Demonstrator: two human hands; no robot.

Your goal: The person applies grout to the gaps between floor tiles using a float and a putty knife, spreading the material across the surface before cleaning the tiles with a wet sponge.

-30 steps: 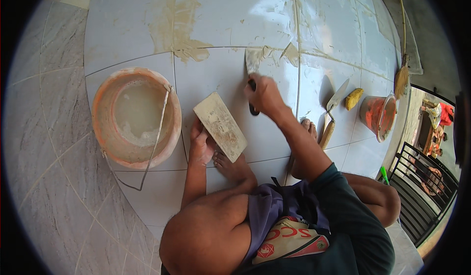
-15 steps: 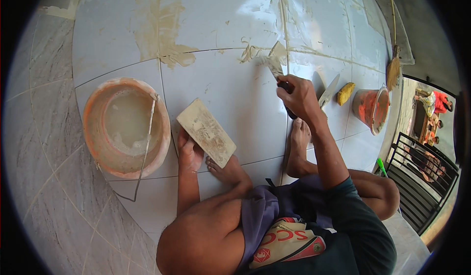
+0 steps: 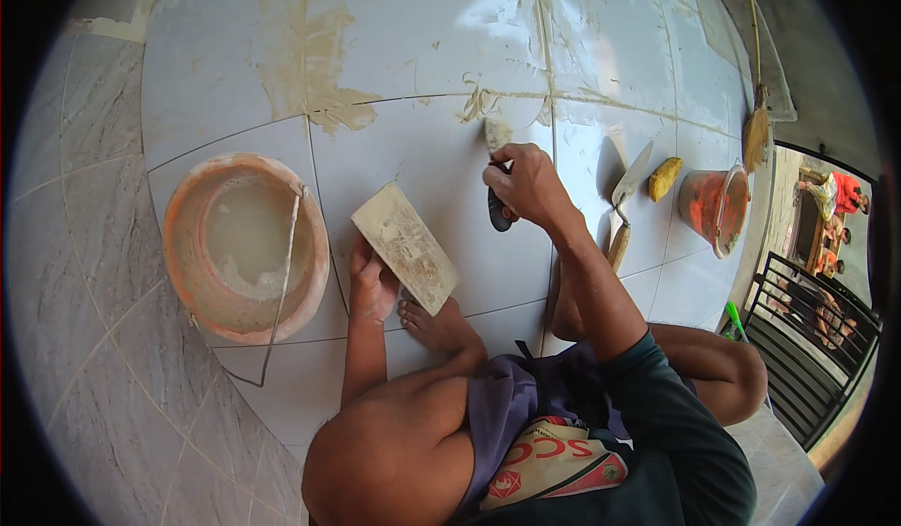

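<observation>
My left hand [image 3: 372,289] grips a flat rectangular board [image 3: 405,247] by its left side, thumb hidden beneath or behind it. Dried cream-coloured paste coats the board's top. Closed around the black handle of a putty knife, my right hand [image 3: 528,181] is to the right of the board. The knife's blade [image 3: 497,134] carries pale paste and points away from me, just short of a tile joint. Smeared grout [image 3: 479,104] lies along that joint beyond the blade, and a wider grout smear [image 3: 328,108] covers another joint to the left.
A large orange bucket [image 3: 178,244] of cloudy water stands at the left. To the right lie a pointed trowel [image 3: 631,179] and a yellow sponge [image 3: 664,179], beside a small orange bucket [image 3: 699,198]. A broom [image 3: 756,132] leans behind; people appear beyond a black gate [image 3: 798,338].
My right hand has moved left with the putty knife, whose blade has left the joint crossing and turned more upright. The trowel's handle now shows. The board has shifted only slightly.
</observation>
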